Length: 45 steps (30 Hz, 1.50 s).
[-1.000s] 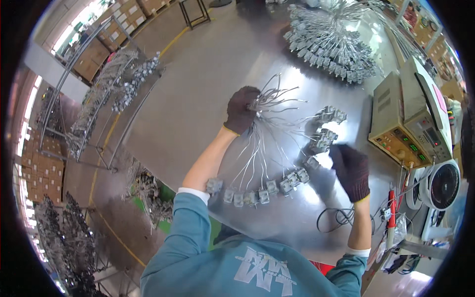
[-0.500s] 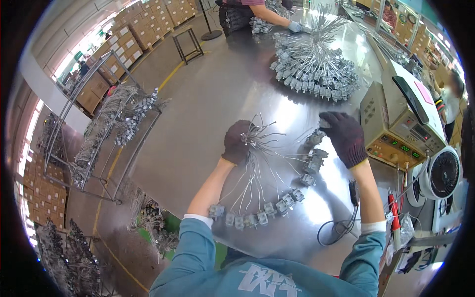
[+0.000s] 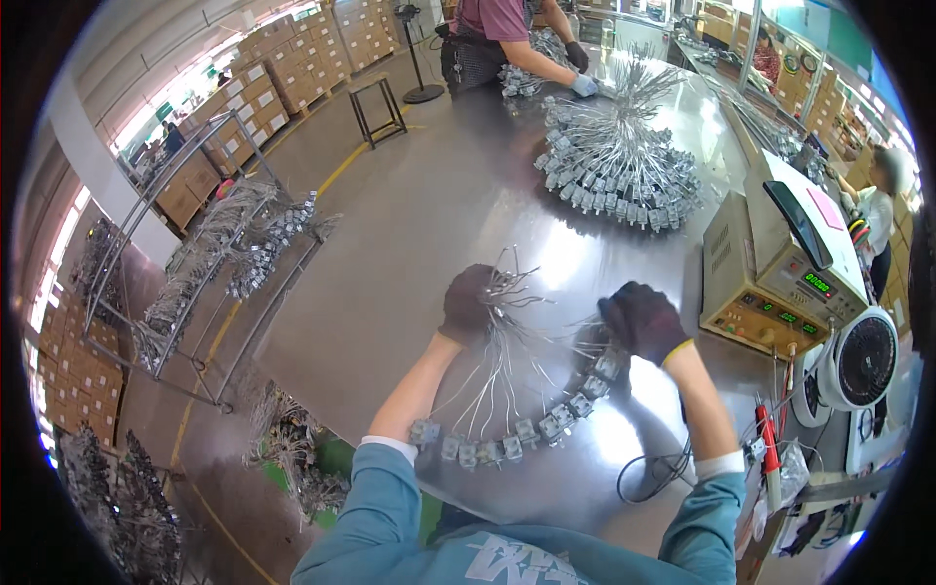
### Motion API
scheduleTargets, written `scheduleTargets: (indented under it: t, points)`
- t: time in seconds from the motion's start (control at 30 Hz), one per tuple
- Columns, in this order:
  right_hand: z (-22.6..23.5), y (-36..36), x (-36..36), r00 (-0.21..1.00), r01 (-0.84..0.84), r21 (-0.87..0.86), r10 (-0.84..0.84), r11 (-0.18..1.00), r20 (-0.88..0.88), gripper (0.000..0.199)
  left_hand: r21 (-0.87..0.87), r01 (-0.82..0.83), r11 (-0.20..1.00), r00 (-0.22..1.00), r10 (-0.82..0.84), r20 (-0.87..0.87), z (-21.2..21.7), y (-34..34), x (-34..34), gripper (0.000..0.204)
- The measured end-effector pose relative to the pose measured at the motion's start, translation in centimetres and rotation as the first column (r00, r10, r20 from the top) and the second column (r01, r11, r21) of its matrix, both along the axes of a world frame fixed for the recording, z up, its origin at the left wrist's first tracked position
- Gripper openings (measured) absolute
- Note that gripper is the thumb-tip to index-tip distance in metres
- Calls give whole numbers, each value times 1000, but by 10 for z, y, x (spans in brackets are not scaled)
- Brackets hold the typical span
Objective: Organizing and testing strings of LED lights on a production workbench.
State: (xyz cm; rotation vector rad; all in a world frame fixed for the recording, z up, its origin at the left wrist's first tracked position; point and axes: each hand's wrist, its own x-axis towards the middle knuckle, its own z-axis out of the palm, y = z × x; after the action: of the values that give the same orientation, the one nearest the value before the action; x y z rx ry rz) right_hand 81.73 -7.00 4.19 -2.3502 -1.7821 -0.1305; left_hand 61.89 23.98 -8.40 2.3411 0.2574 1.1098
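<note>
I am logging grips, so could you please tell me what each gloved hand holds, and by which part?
The left hand grips the wire bundle at its gathered upper end. The right hand rests on the connector blocks; whether it grips cannot be told.

Glossy brushed-metal table (image 3: 409,244), thin shiny metal wires (image 3: 502,361), dark knitted cloth gloves (image 3: 643,320), matt teal cloth sleeves (image 3: 370,497).

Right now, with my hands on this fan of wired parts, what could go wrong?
1. Your left hand pinches the wire ends in one bunch; a looser grip could let them spring apart and tangle.
2. The arc of small connectors lies near the table edge; a sweep by your right hand might push some off.
</note>
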Motion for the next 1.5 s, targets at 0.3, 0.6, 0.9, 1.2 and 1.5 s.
scheduleTargets:
  t: [0.3, 0.6, 0.9, 1.2, 1.5]
  points:
    - [-33, -18, -48, 969, 148, 337, -68, 930, -236, 29, -3, -117, 993, 987, 116, -114, -15, -6, 2, 32]
    - [-42, -24, -49, 969, 139, 438, -29, 888, -247, 27, 98, -144, 985, 857, 174, -485, 59, -39, -79, 53]
    - [-43, -2, -49, 978, 115, 397, -34, 911, -205, 30, 373, 370, 851, 907, -243, -345, 84, -78, -108, 61]
    - [-36, -17, -24, 953, 188, 343, -87, 921, -289, 31, -30, 507, 861, 775, -471, -420, 62, -106, -25, 66]
    - [-34, -26, -48, 957, 246, 384, -160, 890, -242, 29, 100, 569, 816, 784, -502, -363, 41, -96, -12, 63]
